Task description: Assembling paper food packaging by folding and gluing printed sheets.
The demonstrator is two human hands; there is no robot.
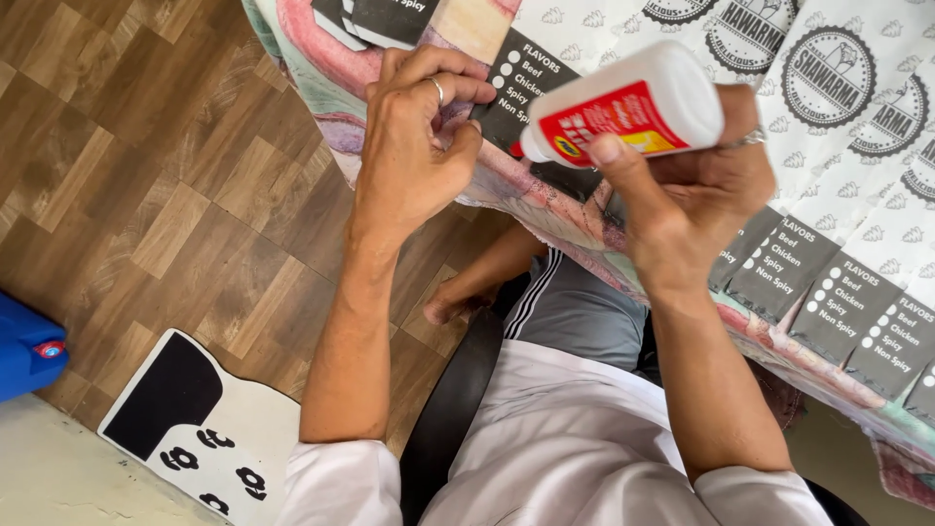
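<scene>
Right hand [696, 190] clamps white plastic glue bottle [628, 102], red-labelled; left hand [414, 146] fingers pinch printed paper wrapper [516, 83]. Gluing appears under way; many wrappers remain flat.

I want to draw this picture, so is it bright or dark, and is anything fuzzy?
Head view: bright, even daylight; the white bottle in the right hand looks shiny; the left hand casts soft shadow at the table edge; nothing looks badly blurred.

A black-and-white mat [200, 429] and a blue container [27, 353] lie on the wood-pattern floor [146, 175].
</scene>
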